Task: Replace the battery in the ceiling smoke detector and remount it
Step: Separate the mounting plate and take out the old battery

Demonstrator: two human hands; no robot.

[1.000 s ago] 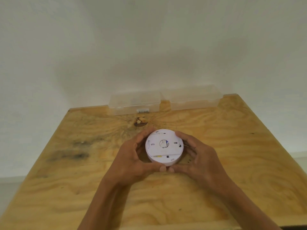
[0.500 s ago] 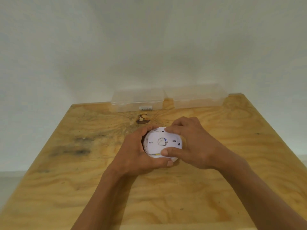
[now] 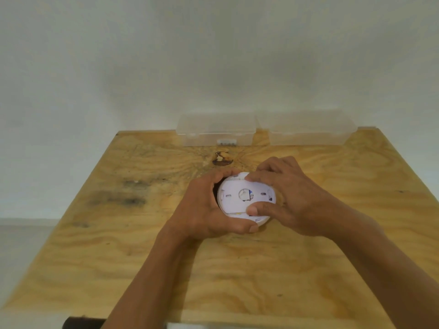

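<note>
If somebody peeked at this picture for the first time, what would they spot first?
First the round white smoke detector in the middle of the wooden table, with the left hand cupping its side and the right hand pinching its top plate. Next, two clear plastic boxes at the table's far edge, against the wall.

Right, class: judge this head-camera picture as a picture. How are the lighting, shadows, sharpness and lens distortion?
Head view: soft, even light, no glare; faint shadows under the left hand and right hand gripping the smoke detector; slightly soft all over, its markings unreadable; the wide lens splays the table edges outward; the clear boxes look hazy.
</note>
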